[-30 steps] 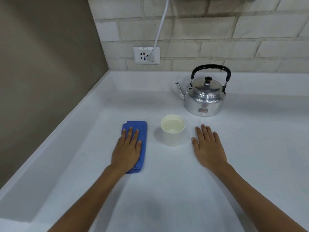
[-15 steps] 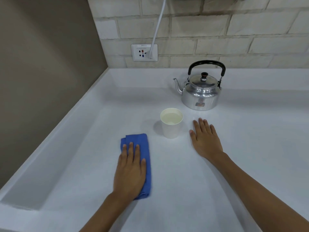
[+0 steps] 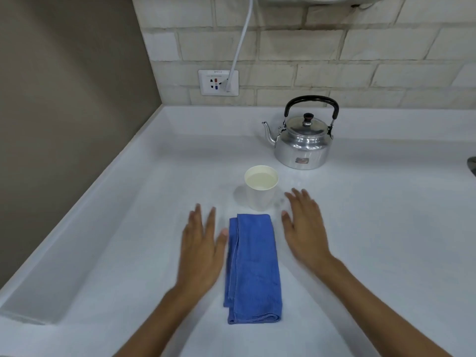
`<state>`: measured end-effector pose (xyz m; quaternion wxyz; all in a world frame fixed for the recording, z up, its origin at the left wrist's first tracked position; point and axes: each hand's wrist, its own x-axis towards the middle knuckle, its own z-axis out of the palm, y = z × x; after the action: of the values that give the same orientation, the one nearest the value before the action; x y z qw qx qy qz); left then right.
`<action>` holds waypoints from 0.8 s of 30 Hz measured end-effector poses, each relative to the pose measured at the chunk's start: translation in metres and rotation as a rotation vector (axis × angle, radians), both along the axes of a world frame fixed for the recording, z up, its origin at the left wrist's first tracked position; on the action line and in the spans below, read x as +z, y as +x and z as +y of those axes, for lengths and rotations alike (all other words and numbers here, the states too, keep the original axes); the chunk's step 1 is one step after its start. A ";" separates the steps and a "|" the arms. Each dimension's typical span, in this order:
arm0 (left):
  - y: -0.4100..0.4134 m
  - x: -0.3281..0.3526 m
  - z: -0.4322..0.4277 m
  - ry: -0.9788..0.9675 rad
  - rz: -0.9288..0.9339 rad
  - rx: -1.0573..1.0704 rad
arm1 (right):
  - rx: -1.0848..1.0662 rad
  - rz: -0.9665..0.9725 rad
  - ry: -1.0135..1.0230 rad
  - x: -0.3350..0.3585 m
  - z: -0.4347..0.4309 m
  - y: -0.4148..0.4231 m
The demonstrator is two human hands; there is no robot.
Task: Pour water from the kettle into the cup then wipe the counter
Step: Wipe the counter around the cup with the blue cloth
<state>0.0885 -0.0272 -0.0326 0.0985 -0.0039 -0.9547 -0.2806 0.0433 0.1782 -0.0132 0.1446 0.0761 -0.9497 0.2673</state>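
A white counter (image 3: 360, 228) is stretching across the frame, running back to a pale brick wall (image 3: 334, 47) where a wall socket (image 3: 218, 82) is holding a white plug and cord. At the back right, the metal kettle (image 3: 302, 143) is standing upright, lid on, black handle raised, spout pointing left, well apart from both hands. Nearer the person, a blue cloth (image 3: 252, 269) is lying folded lengthwise on the counter, just in front of the cup (image 3: 261, 188). The cup is sitting upright and is holding pale liquid close to its rim, which suggests step 1, the pouring, is already done. The left hand (image 3: 201, 251) is hovering or resting just left of the cloth, fingers spread and blurred, thumb almost touching the cloth's edge, gripping nothing. The right hand (image 3: 304, 233) is lying flat to the cloth's right, fingers spread, gripping nothing, its fingertips near the cup. With neither of the 2 hands on the cloth, the wiping appears either finished or paused; no spill is showing clearly.
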 end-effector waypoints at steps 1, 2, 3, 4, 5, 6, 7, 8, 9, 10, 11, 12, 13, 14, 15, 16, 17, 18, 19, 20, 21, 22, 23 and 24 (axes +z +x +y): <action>-0.010 0.000 -0.010 -0.053 -0.024 0.027 | 0.048 -0.005 -0.017 0.003 -0.013 0.014; -0.019 -0.001 -0.016 -0.086 -0.059 0.050 | 0.105 -0.022 -0.023 0.005 -0.028 0.027; -0.026 -0.003 -0.020 -0.111 -0.100 0.067 | 0.161 -0.047 -0.019 0.005 -0.043 0.039; -0.032 -0.005 -0.021 -0.136 -0.133 0.072 | 0.205 -0.074 -0.003 0.004 -0.057 0.048; -0.033 -0.009 -0.022 -0.166 -0.156 0.076 | 0.233 -0.103 0.026 0.002 -0.069 0.054; -0.033 -0.013 -0.022 -0.199 -0.168 0.081 | 0.243 -0.138 0.069 -0.001 -0.079 0.058; -0.033 -0.016 -0.023 -0.223 -0.169 0.083 | 0.234 -0.171 0.132 -0.006 -0.086 0.060; -0.033 -0.019 -0.024 -0.244 -0.162 0.086 | 0.219 -0.192 0.212 -0.009 -0.090 0.062; -0.033 -0.020 -0.025 -0.262 -0.152 0.090 | 0.202 -0.201 0.284 -0.011 -0.091 0.064; -0.034 -0.021 -0.025 -0.279 -0.141 0.093 | 0.179 -0.201 0.337 -0.013 -0.090 0.066; -0.034 -0.021 -0.026 -0.296 -0.130 0.093 | 0.157 -0.173 0.383 -0.013 -0.086 0.069; -0.034 -0.021 -0.026 -0.310 -0.119 0.089 | 0.143 -0.138 0.431 -0.014 -0.080 0.073; -0.034 -0.021 -0.026 -0.318 -0.107 0.084 | 0.134 -0.146 0.448 -0.012 -0.071 0.079; -0.034 -0.021 -0.025 -0.321 -0.095 0.081 | 0.131 -0.150 0.434 -0.011 -0.060 0.085; -0.033 -0.021 -0.025 -0.325 -0.086 0.079 | 0.139 -0.144 0.417 -0.012 -0.045 0.088; -0.032 -0.020 -0.024 -0.332 -0.076 0.079 | 0.140 -0.138 0.420 -0.013 -0.026 0.088; -0.032 -0.020 -0.024 -0.344 -0.070 0.081 | 0.127 -0.139 0.416 -0.013 -0.004 0.085; -0.032 -0.020 -0.024 -0.357 -0.072 0.083 | 0.090 -0.136 0.403 -0.013 0.020 0.078; -0.032 -0.020 -0.024 -0.367 -0.082 0.084 | 0.026 -0.142 0.386 -0.015 0.045 0.068; -0.032 -0.021 -0.023 -0.375 -0.093 0.088 | -0.058 -0.154 0.375 -0.015 0.069 0.054; -0.033 -0.021 -0.023 -0.383 -0.099 0.095 | -0.150 -0.166 0.371 -0.015 0.087 0.040; -0.033 -0.021 -0.022 -0.389 -0.101 0.100 | -0.244 -0.202 0.379 -0.017 0.099 0.025; -0.032 -0.020 -0.021 -0.395 -0.102 0.104 | -0.315 -0.233 0.383 -0.019 0.104 0.011; -0.032 -0.019 -0.019 -0.398 -0.102 0.106 | -0.342 -0.241 0.380 -0.020 0.100 -0.001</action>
<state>0.0568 -0.0465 -0.0514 0.0619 0.0410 -0.9939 -0.0810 0.0427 0.2784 -0.0329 0.0566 -0.0920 -0.9921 0.0633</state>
